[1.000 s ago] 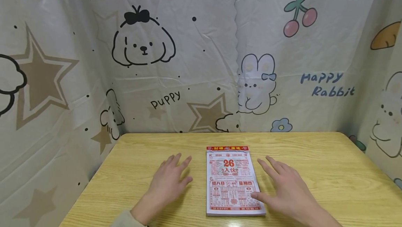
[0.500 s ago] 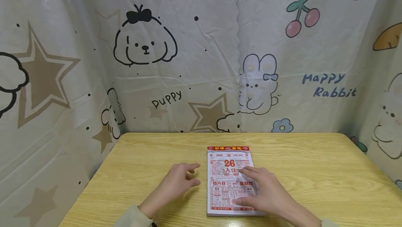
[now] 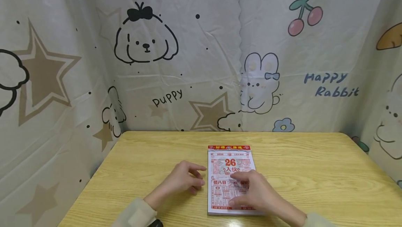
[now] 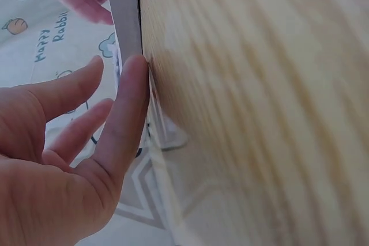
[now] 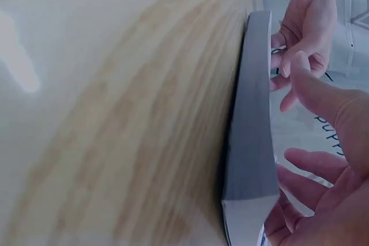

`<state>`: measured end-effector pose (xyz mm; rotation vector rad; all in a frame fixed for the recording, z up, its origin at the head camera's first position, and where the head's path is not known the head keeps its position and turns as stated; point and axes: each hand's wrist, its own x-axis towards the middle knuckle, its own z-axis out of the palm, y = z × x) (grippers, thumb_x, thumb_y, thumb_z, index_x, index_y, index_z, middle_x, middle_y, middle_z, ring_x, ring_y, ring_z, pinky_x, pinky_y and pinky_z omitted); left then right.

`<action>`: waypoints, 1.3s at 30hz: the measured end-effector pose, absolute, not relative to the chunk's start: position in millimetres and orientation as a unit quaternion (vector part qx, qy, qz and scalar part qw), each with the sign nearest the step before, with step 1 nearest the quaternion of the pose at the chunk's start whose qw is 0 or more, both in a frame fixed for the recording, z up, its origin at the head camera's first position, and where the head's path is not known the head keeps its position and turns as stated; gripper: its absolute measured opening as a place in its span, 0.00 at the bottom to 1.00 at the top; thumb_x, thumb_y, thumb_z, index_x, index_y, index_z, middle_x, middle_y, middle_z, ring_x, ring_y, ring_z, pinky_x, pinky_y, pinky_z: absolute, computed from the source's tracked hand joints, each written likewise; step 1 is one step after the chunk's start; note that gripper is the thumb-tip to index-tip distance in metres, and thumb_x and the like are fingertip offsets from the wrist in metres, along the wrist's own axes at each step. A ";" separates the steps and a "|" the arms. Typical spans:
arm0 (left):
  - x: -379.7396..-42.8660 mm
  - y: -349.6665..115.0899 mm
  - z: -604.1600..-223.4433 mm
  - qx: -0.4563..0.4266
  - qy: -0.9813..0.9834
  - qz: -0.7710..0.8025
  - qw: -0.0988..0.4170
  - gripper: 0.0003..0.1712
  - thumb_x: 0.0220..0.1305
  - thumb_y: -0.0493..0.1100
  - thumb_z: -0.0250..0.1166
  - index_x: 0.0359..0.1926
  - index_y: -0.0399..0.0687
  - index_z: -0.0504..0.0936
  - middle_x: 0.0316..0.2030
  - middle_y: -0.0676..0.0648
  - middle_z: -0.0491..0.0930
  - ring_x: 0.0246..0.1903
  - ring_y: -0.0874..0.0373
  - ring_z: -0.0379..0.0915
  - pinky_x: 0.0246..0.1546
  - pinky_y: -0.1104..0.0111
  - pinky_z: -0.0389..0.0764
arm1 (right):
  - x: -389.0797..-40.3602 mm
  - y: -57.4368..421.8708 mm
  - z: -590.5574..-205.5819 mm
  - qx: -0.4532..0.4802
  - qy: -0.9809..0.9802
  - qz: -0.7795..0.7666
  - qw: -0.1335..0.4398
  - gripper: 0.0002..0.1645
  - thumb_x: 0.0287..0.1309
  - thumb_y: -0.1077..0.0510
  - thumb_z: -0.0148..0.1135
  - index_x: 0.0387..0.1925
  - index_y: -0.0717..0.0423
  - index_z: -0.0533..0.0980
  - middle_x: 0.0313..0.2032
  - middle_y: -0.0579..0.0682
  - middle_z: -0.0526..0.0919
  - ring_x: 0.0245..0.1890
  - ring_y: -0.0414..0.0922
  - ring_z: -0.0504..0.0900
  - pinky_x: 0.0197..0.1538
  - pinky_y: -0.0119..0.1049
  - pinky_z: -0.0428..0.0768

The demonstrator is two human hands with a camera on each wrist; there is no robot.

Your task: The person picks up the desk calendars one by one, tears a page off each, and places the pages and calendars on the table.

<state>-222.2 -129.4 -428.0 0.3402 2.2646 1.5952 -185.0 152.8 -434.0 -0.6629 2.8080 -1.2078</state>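
Note:
A thick tear-off calendar pad (image 3: 224, 185) lies flat on the table, its red header strip at the far end and a big red 26 on the top page. Just left of its long edge is my left hand (image 3: 185, 180), fingers loosely bent and holding nothing. In the left wrist view, one fingertip of the left hand (image 4: 75, 142) is right at the pad's side (image 4: 124, 15). Over the lower right part of the page hovers my right hand (image 3: 255, 192), thumb and forefinger spread apart. The right wrist view shows the right hand (image 5: 340, 142) above the pad's thick side (image 5: 253, 113).
The wood-grain table (image 3: 314, 178) runs out around the pad on both sides. Behind it and at the sides hangs a pale curtain (image 3: 201, 63) printed with puppies, rabbits and stars. A dark thing (image 3: 156, 223) shows by the left sleeve.
Both hands have moved inward: my right hand from beside the pad to over its page, my left hand rightward to the pad's left edge. The pad stays in place on the table.

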 end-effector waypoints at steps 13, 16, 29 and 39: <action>-225.0 -128.1 -427.9 0.116 0.791 0.569 0.192 0.23 0.61 0.25 0.74 0.58 0.31 0.85 0.33 0.41 0.83 0.28 0.51 0.87 0.26 0.60 0.91 | -182.7 150.3 -441.7 -0.237 0.905 -0.351 -0.030 0.48 0.30 0.38 0.91 0.54 0.59 0.87 0.59 0.55 0.84 0.57 0.55 0.77 0.62 0.61 0.79; -224.7 -127.5 -427.5 0.111 0.791 0.569 0.198 0.22 0.61 0.26 0.75 0.57 0.34 0.87 0.34 0.41 0.82 0.28 0.52 0.86 0.26 0.60 0.91 | -183.0 149.5 -443.1 -0.236 0.906 -0.350 -0.030 0.47 0.31 0.38 0.91 0.54 0.58 0.87 0.59 0.53 0.83 0.57 0.54 0.76 0.62 0.60 0.78; -223.0 -124.3 -426.7 0.118 0.792 0.562 0.206 0.12 0.61 0.26 0.74 0.46 0.34 0.89 0.30 0.42 0.84 0.26 0.53 0.85 0.25 0.59 0.91 | -179.8 150.7 -443.9 -0.237 0.902 -0.360 -0.018 0.40 0.37 0.41 0.89 0.53 0.53 0.89 0.60 0.52 0.82 0.58 0.54 0.74 0.63 0.61 0.76; -221.4 -121.7 -426.5 0.120 0.791 0.564 0.205 0.09 0.60 0.24 0.74 0.41 0.32 0.88 0.28 0.43 0.84 0.26 0.53 0.85 0.25 0.58 0.91 | -180.6 152.2 -440.2 -0.206 0.890 -0.407 -0.005 0.08 0.56 0.59 0.80 0.38 0.47 0.89 0.44 0.43 0.86 0.44 0.46 0.82 0.48 0.41 0.85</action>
